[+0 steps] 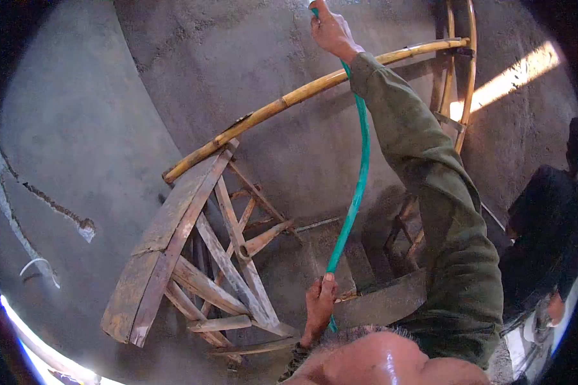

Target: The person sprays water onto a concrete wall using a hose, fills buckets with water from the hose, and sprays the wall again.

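Observation:
A green hose (361, 170) runs in a loose curve between my two hands, crossing a bamboo pole. My right hand (334, 31), at the end of an outstretched arm in an olive sleeve, is closed around the hose's upper part near the wall at the top of the view. Low in the middle, my left hand (320, 301) grips the hose with the thumb lying along it. A short piece of hose hangs below this hand. The hose's upper end is partly cut off by the frame's edge.
The bamboo pole (289, 99) rests across a wooden trestle (173, 237) at the left and a bamboo ladder-like frame (470, 77) at the right. Behind is a grey plastered wall (199, 58). A person in dark clothing (539, 224) is at the right edge.

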A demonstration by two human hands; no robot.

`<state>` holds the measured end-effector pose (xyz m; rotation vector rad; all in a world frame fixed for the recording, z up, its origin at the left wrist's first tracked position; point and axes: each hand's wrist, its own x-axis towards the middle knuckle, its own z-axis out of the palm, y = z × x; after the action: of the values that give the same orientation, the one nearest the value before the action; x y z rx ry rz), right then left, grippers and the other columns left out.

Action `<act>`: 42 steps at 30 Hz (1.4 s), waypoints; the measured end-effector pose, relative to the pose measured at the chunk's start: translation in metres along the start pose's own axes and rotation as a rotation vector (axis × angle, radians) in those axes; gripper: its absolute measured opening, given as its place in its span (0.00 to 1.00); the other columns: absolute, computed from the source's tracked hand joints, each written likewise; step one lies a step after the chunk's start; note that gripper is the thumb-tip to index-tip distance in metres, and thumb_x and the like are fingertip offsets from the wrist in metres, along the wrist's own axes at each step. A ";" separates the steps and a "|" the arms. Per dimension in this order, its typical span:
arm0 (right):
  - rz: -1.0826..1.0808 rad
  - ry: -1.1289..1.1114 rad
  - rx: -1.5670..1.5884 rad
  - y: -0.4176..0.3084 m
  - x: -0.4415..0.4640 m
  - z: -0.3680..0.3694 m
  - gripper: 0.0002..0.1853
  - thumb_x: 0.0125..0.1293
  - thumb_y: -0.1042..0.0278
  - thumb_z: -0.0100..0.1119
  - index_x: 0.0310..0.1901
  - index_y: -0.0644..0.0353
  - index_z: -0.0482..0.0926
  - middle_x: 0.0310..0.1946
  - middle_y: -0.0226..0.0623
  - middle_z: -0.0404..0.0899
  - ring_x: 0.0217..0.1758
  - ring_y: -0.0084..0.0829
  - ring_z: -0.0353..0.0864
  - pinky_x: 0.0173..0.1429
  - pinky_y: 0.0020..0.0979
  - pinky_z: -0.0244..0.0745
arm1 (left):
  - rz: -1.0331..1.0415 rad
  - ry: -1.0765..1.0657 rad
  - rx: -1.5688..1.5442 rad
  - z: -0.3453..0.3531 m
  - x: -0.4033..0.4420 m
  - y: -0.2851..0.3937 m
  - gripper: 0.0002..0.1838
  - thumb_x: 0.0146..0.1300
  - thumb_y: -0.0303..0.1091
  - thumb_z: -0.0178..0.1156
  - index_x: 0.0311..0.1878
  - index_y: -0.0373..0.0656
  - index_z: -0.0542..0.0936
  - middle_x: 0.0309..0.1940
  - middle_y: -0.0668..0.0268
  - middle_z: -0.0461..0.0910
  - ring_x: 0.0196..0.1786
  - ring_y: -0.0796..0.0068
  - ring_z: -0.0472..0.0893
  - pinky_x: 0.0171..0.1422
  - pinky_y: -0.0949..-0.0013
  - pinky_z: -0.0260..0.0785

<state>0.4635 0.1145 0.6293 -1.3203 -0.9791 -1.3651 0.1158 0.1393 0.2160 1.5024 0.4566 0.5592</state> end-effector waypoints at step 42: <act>0.040 0.045 -0.068 0.042 -0.002 -0.023 0.14 0.60 0.67 0.48 0.48 0.49 0.63 0.28 0.55 0.76 0.37 0.59 0.74 0.39 0.53 0.66 | -0.006 -0.011 0.042 0.032 0.020 -0.008 0.20 0.66 0.49 0.48 0.23 0.46 0.70 0.12 0.74 0.64 0.16 0.85 0.62 0.19 0.76 0.53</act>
<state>0.4993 0.0833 0.6221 -1.3471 -0.8790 -1.4020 0.1512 0.1258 0.2104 1.5425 0.4671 0.5391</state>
